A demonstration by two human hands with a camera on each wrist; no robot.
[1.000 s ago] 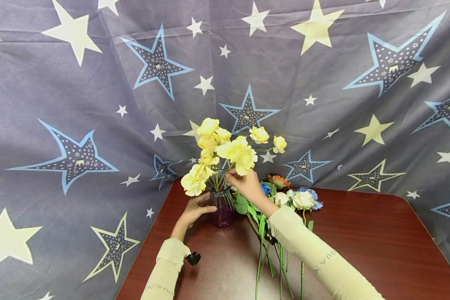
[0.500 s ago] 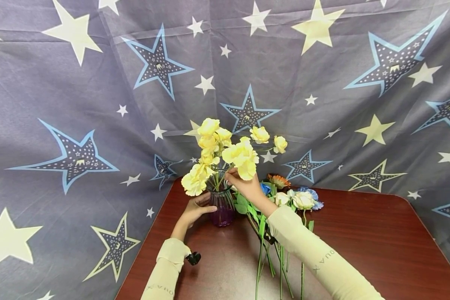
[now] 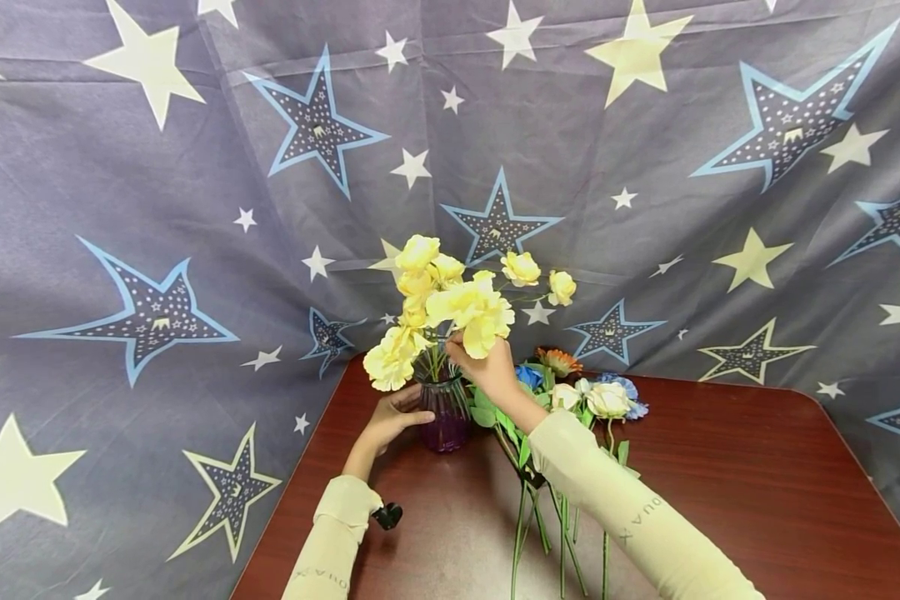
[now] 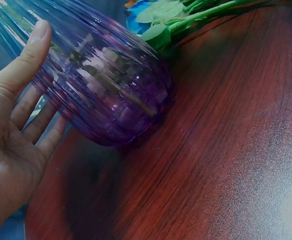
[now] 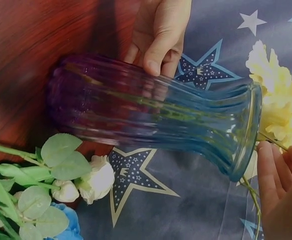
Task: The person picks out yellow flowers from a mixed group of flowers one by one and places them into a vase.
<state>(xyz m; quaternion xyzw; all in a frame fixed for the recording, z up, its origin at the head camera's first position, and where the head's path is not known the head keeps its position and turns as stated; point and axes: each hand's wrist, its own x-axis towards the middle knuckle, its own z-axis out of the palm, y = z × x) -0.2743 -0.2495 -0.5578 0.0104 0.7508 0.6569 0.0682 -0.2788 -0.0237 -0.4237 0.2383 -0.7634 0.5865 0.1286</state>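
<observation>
A ribbed glass vase point(image 3: 444, 425), purple at its base and blue toward the rim, stands upright near the far left of the table. Several yellow flowers point(image 3: 417, 283) rise out of it. My left hand point(image 3: 390, 422) steadies the vase low on its left side, thumb in front and the other fingers behind, as the left wrist view point(image 4: 16, 107) also shows. Just above the rim, my right hand point(image 3: 492, 375) pinches the stem of a large-petalled yellow flower point(image 3: 480, 312). In the right wrist view its stem point(image 5: 270, 138) passes between thumb and fingers at the vase mouth.
Right of the vase lies a bunch of cut flowers: white roses point(image 3: 607, 400), an orange bloom point(image 3: 557, 362) and blue ones point(image 3: 528, 377), stems point(image 3: 562, 533) toward the near edge. My right forearm crosses over them. A star-print cloth point(image 3: 615, 208) hangs behind the table point(image 3: 735, 467).
The large yellow flower in my right hand swung a little right, then back left. My right hand has shifted slightly left at the rim. The left hand and vase stay put.
</observation>
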